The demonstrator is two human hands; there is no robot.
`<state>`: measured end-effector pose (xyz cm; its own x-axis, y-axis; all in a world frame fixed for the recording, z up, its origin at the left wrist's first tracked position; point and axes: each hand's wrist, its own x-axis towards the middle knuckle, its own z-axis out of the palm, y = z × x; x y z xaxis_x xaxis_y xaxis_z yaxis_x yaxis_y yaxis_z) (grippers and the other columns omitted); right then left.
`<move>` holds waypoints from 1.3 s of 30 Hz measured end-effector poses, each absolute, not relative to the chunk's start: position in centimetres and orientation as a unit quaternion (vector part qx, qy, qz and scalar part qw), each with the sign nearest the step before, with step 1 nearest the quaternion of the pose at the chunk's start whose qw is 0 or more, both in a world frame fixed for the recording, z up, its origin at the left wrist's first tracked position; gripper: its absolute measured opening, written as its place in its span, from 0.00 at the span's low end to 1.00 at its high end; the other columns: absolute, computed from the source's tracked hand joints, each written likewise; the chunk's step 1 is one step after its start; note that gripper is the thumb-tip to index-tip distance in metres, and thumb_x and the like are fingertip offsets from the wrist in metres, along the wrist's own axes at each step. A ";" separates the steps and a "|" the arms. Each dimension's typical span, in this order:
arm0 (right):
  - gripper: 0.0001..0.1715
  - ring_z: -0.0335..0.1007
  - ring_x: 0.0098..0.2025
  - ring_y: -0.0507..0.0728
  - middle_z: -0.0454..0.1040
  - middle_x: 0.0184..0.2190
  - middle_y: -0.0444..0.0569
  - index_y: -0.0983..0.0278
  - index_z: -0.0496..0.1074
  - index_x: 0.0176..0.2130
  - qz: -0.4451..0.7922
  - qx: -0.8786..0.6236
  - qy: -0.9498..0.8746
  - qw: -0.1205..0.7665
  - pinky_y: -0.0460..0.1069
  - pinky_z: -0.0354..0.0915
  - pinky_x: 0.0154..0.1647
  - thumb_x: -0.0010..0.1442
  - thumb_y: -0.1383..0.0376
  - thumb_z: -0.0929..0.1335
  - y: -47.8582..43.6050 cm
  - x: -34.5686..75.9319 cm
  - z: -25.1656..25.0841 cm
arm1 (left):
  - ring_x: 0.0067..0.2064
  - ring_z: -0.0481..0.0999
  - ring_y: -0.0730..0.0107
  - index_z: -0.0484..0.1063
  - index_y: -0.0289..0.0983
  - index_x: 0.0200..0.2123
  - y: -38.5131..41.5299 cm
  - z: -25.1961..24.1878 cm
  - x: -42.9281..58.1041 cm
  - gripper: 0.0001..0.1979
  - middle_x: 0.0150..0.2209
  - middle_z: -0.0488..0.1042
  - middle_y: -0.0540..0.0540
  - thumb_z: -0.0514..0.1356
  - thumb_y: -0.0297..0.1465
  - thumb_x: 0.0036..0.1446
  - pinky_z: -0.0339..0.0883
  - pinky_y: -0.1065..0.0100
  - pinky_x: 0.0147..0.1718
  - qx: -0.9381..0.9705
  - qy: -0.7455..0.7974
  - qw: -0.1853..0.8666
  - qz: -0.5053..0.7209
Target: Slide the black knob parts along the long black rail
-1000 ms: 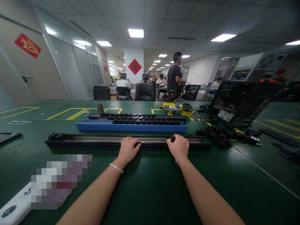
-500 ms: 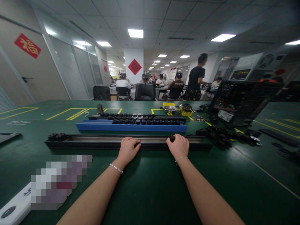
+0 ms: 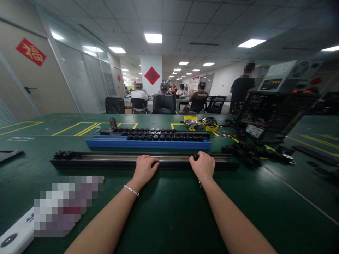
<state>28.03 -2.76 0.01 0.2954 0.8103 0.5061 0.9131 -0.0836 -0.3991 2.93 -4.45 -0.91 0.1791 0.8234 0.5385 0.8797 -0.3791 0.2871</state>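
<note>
A long black rail (image 3: pixel 106 164) with a bright metal strip inside lies across the table in front of me. My left hand (image 3: pixel 144 171) grips its near edge around the middle, fingers curled over the top. Farther right, my right hand (image 3: pixel 204 165) pinches a small black part (image 3: pixel 195 156) at the rail's channel, partly hidden by the fingers. Similar black parts (image 3: pixel 63 154) sit in the rail's left end. Behind it, a blue rail (image 3: pixel 148 144) stands with a row of small black round parts (image 3: pixel 169 137) along it.
A pile of black parts (image 3: pixel 246 154) lies right of the rail. Beyond are an open computer case (image 3: pixel 275 113), a metal bowl (image 3: pixel 192 122) and a yellow tray (image 3: pixel 212 127). At front left lies a white object (image 3: pixel 18 229), partly blurred out. People sit in the background.
My right hand has shifted slightly right with the small black part. The left hand is still on the rail. In the background, a standing person has moved right.
</note>
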 end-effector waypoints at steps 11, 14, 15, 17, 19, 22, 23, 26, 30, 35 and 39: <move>0.13 0.64 0.43 0.61 0.73 0.34 0.54 0.64 0.67 0.30 -0.077 -0.737 -0.581 0.338 0.56 0.50 0.50 0.52 0.57 0.61 -2.7 28.3 -0.1 | 0.44 0.71 0.60 0.76 0.42 0.38 -4.4 -1.0 2.9 0.10 0.36 0.78 0.46 0.56 0.35 0.56 0.59 0.55 0.47 -0.766 -0.558 0.051 -0.316; 0.12 0.64 0.42 0.61 0.73 0.33 0.53 0.63 0.66 0.29 -0.077 -0.741 -0.575 0.337 0.56 0.51 0.50 0.51 0.57 0.61 -2.6 28.6 -0.1 | 0.43 0.71 0.60 0.76 0.43 0.38 -4.4 -1.0 3.0 0.10 0.36 0.78 0.46 0.56 0.35 0.56 0.59 0.55 0.47 -0.765 -0.558 0.050 -0.317; 0.12 0.64 0.42 0.61 0.72 0.32 0.53 0.63 0.66 0.29 -0.077 -0.742 -0.573 0.338 0.56 0.51 0.50 0.51 0.57 0.61 -2.6 28.7 -0.1 | 0.43 0.71 0.60 0.76 0.43 0.38 -4.4 -1.0 2.9 0.10 0.36 0.78 0.46 0.56 0.35 0.56 0.59 0.55 0.47 -0.765 -0.558 0.050 -0.318; 0.12 0.64 0.41 0.61 0.72 0.32 0.53 0.63 0.66 0.28 -0.075 -0.744 -0.571 0.337 0.56 0.51 0.50 0.51 0.57 0.61 -2.5 28.8 -0.1 | 0.43 0.71 0.60 0.76 0.43 0.37 -4.4 -1.0 2.9 0.10 0.36 0.78 0.46 0.57 0.35 0.56 0.59 0.55 0.48 -0.766 -0.556 0.049 -0.319; 0.12 0.64 0.41 0.61 0.72 0.32 0.53 0.63 0.66 0.28 -0.072 -0.745 -0.572 0.335 0.55 0.51 0.49 0.51 0.57 0.61 -2.5 28.9 0.0 | 0.43 0.71 0.61 0.76 0.43 0.37 -4.4 -1.0 2.9 0.10 0.36 0.78 0.46 0.57 0.35 0.56 0.59 0.56 0.48 -0.765 -0.555 0.050 -0.321; 0.12 0.64 0.41 0.61 0.72 0.32 0.53 0.63 0.66 0.28 -0.069 -0.748 -0.571 0.332 0.55 0.51 0.49 0.51 0.57 0.61 -2.6 28.9 0.0 | 0.43 0.71 0.60 0.77 0.43 0.37 -4.4 -1.1 2.9 0.10 0.36 0.78 0.46 0.57 0.35 0.56 0.59 0.55 0.48 -0.765 -0.554 0.051 -0.324; 0.12 0.64 0.41 0.60 0.71 0.32 0.53 0.63 0.66 0.29 -0.069 -0.748 -0.570 0.333 0.55 0.51 0.50 0.51 0.57 0.61 -2.6 28.8 0.0 | 0.43 0.71 0.60 0.77 0.43 0.37 -4.4 -1.1 2.9 0.10 0.36 0.78 0.46 0.56 0.35 0.56 0.59 0.55 0.48 -0.765 -0.554 0.050 -0.324; 0.12 0.63 0.41 0.60 0.71 0.32 0.53 0.63 0.66 0.29 -0.070 -0.747 -0.570 0.335 0.55 0.50 0.50 0.51 0.57 0.62 -2.5 28.9 -0.1 | 0.43 0.71 0.60 0.77 0.43 0.37 -4.4 -1.1 2.9 0.10 0.36 0.78 0.46 0.56 0.35 0.56 0.58 0.55 0.48 -0.766 -0.554 0.051 -0.323; 0.13 0.63 0.41 0.61 0.71 0.32 0.53 0.63 0.66 0.29 -0.076 -0.748 -0.566 0.338 0.56 0.50 0.49 0.51 0.57 0.61 -2.4 29.2 -0.3 | 0.43 0.71 0.60 0.76 0.43 0.37 -4.3 -1.2 2.8 0.10 0.36 0.78 0.46 0.56 0.35 0.56 0.58 0.55 0.48 -0.766 -0.553 0.052 -0.325; 0.14 0.63 0.40 0.61 0.72 0.31 0.54 0.64 0.67 0.29 -0.082 -0.753 -0.559 0.338 0.56 0.51 0.48 0.51 0.56 0.61 -2.3 29.8 -0.3 | 0.43 0.72 0.60 0.76 0.43 0.37 -4.4 -1.1 2.9 0.10 0.36 0.78 0.46 0.56 0.35 0.56 0.59 0.55 0.47 -0.765 -0.552 0.052 -0.327; 0.14 0.64 0.40 0.61 0.72 0.31 0.54 0.64 0.67 0.28 -0.088 -0.757 -0.554 0.336 0.55 0.52 0.48 0.50 0.56 0.61 -2.2 30.0 -0.3 | 0.43 0.72 0.60 0.76 0.42 0.36 -4.4 -1.0 2.9 0.10 0.35 0.78 0.46 0.57 0.35 0.55 0.59 0.55 0.47 -0.766 -0.552 0.053 -0.326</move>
